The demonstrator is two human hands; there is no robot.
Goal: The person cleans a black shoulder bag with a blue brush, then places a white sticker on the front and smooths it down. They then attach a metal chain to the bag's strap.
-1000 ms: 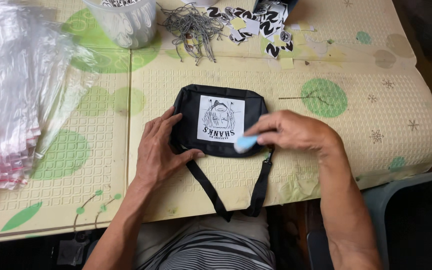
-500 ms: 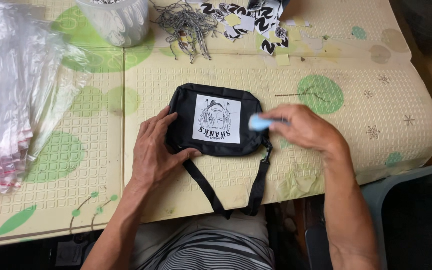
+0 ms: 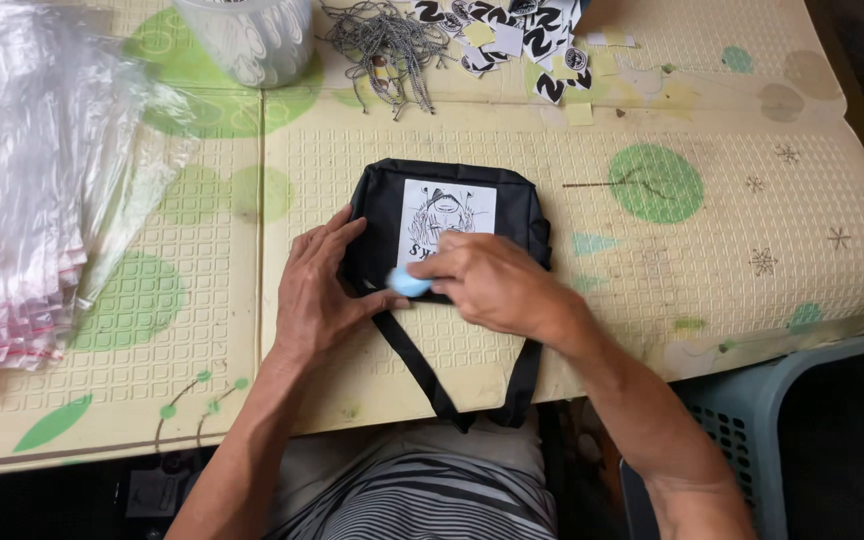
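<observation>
On the padded table [image 3: 772, 240], near its front edge, I see the black bag [image 3: 527, 210] lying flat with its white printed patch up and its strap hanging over the edge. My left hand [image 3: 317, 290] rests spread on the bag's left side, holding nothing, fingers flat. My right hand [image 3: 492, 280] has its grip pinched on a small light-blue piece [image 3: 409, 283], pressed to the bag's lower edge beside the left thumb; clear plastic bags [image 3: 22, 200] lie far left.
</observation>
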